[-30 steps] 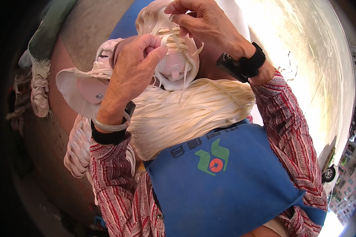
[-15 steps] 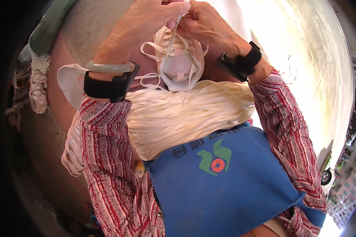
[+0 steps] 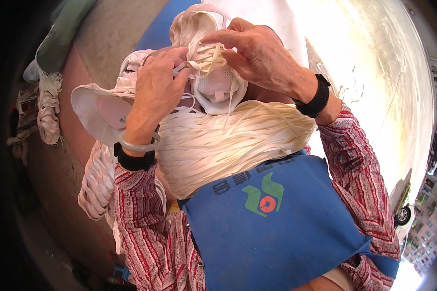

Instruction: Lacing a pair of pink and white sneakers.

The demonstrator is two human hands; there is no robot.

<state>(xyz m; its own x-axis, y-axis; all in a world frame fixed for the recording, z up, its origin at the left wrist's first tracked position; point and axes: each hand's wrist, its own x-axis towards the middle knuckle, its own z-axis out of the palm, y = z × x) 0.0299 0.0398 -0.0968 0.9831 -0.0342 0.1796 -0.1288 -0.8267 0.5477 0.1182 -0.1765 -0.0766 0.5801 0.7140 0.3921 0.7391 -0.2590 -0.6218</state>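
Observation:
A pale pink and white sneaker [image 3: 219, 103] rests between my knees, heel toward me, with cream laces [image 3: 210, 57] crossing its front. My left hand [image 3: 161, 85] is at the shoe's left side, its thumb and fingers closed on a shoelace [image 3: 193, 66]. Over the right side of the lacing is my right hand [image 3: 260, 56], thumb and index finger apart around the loops, holding nothing that I can see. A thick bundle of cream shoelaces [image 3: 228, 143] lies across my lap, just below the heel.
More pale shoes [image 3: 99, 104] lie to the left, next to a hanging bunch of whitish laces [image 3: 96, 186]. A blue apron [image 3: 277, 233] covers my lap. Further left, another bunch of laces [image 3: 48, 109] hangs beneath green cloth [image 3: 63, 39]. Sunlit ground [image 3: 374, 97] stretches off to the right.
Both hands have come down from above the shoe and moved apart. The lace that was pulled upward is lowered, and my right hand's fingers have spread. More of the shoes at left shows.

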